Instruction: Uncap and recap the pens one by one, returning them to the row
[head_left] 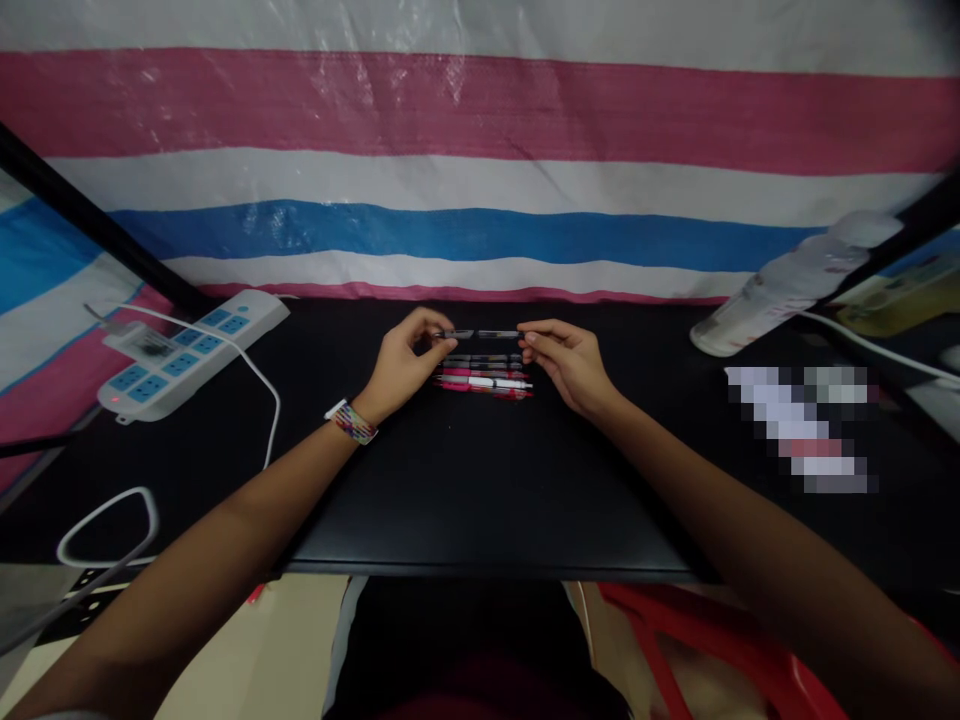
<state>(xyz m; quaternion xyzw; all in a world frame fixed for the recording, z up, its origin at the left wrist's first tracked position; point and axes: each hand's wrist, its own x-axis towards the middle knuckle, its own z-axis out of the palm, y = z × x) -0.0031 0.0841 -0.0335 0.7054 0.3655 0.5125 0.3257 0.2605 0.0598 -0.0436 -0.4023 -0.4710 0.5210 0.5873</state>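
Beyond a row of pens, a dark pen (496,334) lies crosswise between my two hands, with a pale break near its middle; I cannot tell whether it is one piece or two. My left hand (411,362), with a multicoloured woven watch band (354,421) on the wrist, pinches its left end. The fingers of my right hand (568,362) close on the right end. Just nearer to me, several pens lie side by side on the black table (465,490): dark ones, a white pen (499,383) and a red pen (510,395) at the near edge.
On the left is a white power strip (187,360) with a plugged-in charger (146,342) and a white cable (271,385). A plastic bottle (780,290) and a blurred-out item (795,430) are on the right. Striped sheeting (480,110) hangs behind; a red chair (720,640) stands below.
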